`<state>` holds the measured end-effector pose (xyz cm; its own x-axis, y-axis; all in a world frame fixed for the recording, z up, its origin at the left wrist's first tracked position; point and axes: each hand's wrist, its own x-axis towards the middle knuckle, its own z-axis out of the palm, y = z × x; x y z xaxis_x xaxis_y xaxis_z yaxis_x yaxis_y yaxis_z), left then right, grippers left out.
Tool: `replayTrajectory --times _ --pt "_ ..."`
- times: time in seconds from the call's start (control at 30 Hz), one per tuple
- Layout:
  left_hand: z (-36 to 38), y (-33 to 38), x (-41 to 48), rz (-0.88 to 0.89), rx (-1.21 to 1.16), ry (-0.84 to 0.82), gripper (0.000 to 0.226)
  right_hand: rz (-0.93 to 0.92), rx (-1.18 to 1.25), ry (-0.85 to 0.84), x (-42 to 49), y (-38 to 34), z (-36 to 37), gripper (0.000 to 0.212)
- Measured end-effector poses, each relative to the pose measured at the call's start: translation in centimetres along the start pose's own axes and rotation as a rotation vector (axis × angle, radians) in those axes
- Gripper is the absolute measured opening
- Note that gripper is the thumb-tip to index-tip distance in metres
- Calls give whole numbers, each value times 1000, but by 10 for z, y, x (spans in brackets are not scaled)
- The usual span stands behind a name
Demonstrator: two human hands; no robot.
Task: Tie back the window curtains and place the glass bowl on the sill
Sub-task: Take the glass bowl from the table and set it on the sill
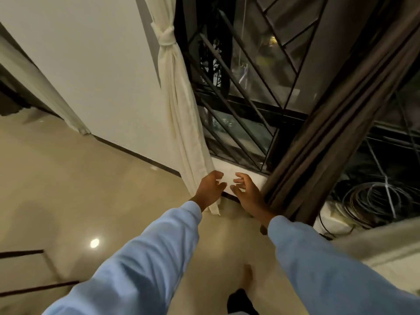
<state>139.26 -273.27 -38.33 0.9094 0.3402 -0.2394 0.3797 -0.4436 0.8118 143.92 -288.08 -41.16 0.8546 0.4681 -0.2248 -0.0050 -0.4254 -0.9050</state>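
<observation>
no readable text — no labels, brands, numbers or signs anywhere

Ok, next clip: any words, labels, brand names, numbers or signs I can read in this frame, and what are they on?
None: no readable text in this view.
The cream curtain, brown curtain, sill, wall and blue sleeves carry no print.
The yellowish patches behind the window glass are too blurred to tell whether they hold writing.

Both arms in light blue sleeves (145, 251) stretch forward, the left hand (210, 187) and right hand (246, 189) near each other, palms facing, fingers loosely spread, holding nothing.
</observation>
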Motion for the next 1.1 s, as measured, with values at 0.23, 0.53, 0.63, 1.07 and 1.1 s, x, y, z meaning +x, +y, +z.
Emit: replayTrajectory --times 0.23,0.53,0.63,1.07,1.1 --pt "-4 10 90 -33 106 -14 38 54 57 -47 91 9 -12 46" --pt "-42 -8 222 49 254 -138 35 135 54 -13 200 10 29 45" --pt "-66 -42 276 -107 332 -67 39 109 17 7 243 17 57 40" --pt "-40 -243 421 -307 280 -100 35 240 -37 24 409 149 178 43" --pt "-31 -253 433 -324 259 -106 38 266 -55 22 421 161 184 46"
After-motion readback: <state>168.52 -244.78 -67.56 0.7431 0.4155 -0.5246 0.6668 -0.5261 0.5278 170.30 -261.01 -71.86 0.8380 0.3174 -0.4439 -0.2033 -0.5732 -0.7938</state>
